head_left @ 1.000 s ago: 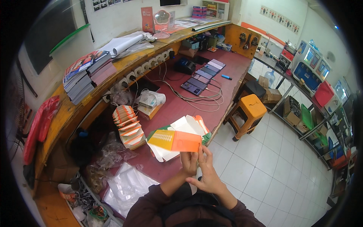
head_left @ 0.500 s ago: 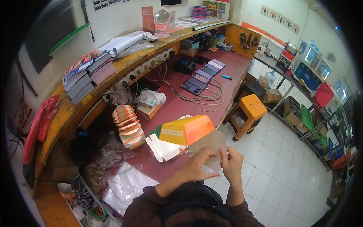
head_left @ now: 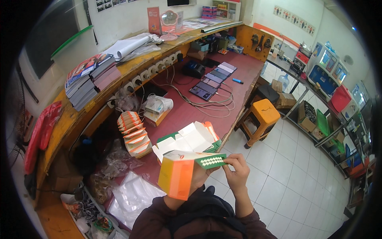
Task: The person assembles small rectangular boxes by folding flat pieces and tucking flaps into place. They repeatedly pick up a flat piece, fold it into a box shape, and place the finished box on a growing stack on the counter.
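I hold a partly folded cardboard box (head_left: 175, 179) with orange, yellow and green outer faces and a pale inside. My right hand (head_left: 236, 171) pinches the end of its green, white-patterned flap between thumb and fingers. Behind the orange and yellow panel, my left hand (head_left: 198, 180) supports the box; most of its fingers are hidden. Just beyond, unfolded cardboard boxes (head_left: 195, 137) lie on the red tabletop (head_left: 167, 123), white insides up. To their left stands a nested row of orange and white folded boxes (head_left: 135, 137).
Clear plastic bags (head_left: 133, 199) lie at the near left, beside a bin of mixed items (head_left: 89, 215). Several phones (head_left: 213, 81) with white cables (head_left: 207, 104) sit farther back. A yellow stool (head_left: 260, 117) stands on the tiled floor right of the table edge.
The box has swung down and left and turned, bringing its green flap into view. My left hand has moved behind it; my right hand now grips the flap's end.
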Motion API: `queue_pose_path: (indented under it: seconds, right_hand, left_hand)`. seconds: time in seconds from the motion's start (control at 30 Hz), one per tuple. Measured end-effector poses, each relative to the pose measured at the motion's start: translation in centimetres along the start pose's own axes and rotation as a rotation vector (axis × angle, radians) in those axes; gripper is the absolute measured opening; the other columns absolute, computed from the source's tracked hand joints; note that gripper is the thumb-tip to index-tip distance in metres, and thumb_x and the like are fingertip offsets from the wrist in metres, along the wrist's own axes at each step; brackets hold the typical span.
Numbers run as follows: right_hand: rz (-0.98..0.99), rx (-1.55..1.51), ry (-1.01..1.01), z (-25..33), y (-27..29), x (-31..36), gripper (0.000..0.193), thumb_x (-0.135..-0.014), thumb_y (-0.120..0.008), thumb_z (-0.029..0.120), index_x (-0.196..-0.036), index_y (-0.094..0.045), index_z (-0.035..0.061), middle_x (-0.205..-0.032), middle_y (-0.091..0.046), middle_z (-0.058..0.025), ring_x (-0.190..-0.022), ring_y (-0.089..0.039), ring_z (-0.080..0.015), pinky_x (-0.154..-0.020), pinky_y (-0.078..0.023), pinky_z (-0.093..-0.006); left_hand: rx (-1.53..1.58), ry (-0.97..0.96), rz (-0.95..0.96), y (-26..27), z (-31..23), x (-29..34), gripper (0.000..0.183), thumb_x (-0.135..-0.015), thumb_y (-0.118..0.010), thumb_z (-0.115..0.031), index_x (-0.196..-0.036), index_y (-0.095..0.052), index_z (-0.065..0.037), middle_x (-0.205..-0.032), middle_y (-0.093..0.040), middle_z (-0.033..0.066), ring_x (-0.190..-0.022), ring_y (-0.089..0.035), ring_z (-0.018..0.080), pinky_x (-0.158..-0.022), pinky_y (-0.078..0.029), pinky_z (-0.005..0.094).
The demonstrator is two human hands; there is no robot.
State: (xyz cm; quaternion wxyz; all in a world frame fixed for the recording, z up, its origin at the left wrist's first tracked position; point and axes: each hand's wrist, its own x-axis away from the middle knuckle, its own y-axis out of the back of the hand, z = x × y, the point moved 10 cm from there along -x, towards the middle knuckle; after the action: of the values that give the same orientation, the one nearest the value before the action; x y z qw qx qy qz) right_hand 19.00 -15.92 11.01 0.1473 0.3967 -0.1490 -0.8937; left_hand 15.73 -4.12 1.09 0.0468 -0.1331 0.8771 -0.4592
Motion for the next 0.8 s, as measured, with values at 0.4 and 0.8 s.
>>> queue_pose_path:
  seconds: [0.4, 0.8]
  right_hand:
    - [0.076, -0.035, 0.027, 0.9, -1.4, 1.0, 0.031, -0.070, -0.070, 0.001, -0.100, -0.063, 0.0024, -0.099, -0.059, -0.0145, -0.085, -0.061, -0.0284, -0.073, -0.051, -0.0325]
    - [0.160, 0.247, 0.140, -0.7, -1.3, -1.2, 0.049, -0.065, -0.074, 0.008, -0.112, -0.058, 0.0075, -0.113, -0.057, -0.0154, -0.105, -0.056, -0.0321, -0.090, -0.043, -0.0435]
  left_hand:
    - [-0.793, -0.255, 0.079, -2.5, -4.0, 1.0, 0.032, -0.082, -0.065, -0.003, -0.112, -0.054, -0.004, -0.104, -0.061, 0.0069, -0.097, -0.059, 0.0149, -0.081, -0.049, 0.0278]
    - [0.410, 0.159, 0.024, 1.0, -1.2, -0.5, 0.028, -0.094, -0.046, -0.016, -0.118, -0.050, -0.003, -0.108, -0.062, 0.0091, -0.091, -0.063, 0.0154, -0.064, -0.052, 0.0207]
